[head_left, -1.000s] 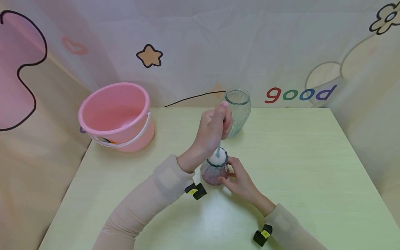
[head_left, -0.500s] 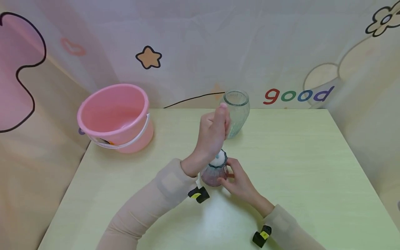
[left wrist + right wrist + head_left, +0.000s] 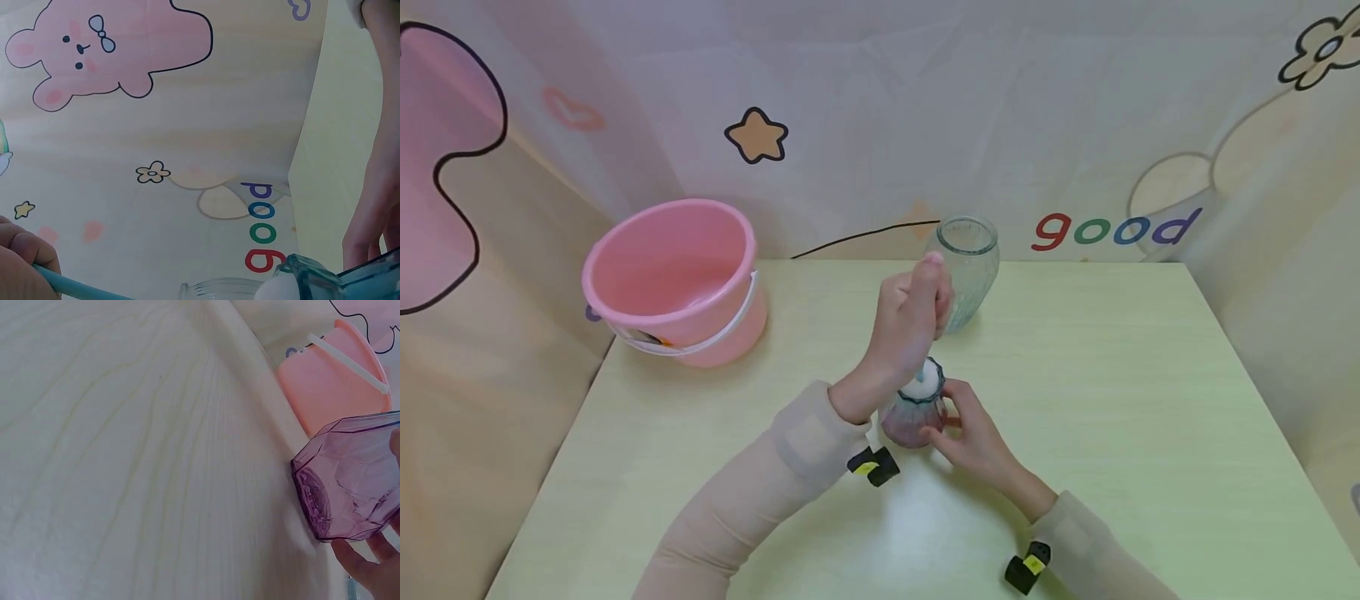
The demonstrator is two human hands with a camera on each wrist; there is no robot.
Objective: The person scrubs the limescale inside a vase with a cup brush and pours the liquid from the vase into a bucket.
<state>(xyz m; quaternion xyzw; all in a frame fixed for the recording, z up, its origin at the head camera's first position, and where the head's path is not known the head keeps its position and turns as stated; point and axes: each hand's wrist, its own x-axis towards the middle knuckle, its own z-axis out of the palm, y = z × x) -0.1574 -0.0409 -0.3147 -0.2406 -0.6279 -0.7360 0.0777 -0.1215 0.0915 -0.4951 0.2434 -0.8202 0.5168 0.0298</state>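
My left hand [image 3: 912, 317] is raised in a fist around the light-blue handle [image 3: 81, 289] of a cleaning brush with a rounded white head [image 3: 921, 382]. That head sits in the mouth of a small faceted glass vase [image 3: 912, 423], blue-green at its scalloped rim and purple lower down. Thumb and fingers of my right hand [image 3: 977, 437] hold the vase from its right side, upright on the table. In the right wrist view the vase's purple body [image 3: 353, 481] looks transparent, and little of the brush can be made out through it. Most of the handle is hidden behind my left hand in the head view.
Behind my left hand stands a tall transparent glass jar [image 3: 972, 279]. A pink bucket [image 3: 692, 342] with a white handle is at the back left of the pale wooden table [image 3: 1120, 400]. Printed cloth [image 3: 865, 117] hangs around the table's back and sides.
My left hand has shifted slightly over the vase, so the brush's blue shaft, plainly visible a second ago, is now mostly covered. My right hand keeps its hold on the vase.
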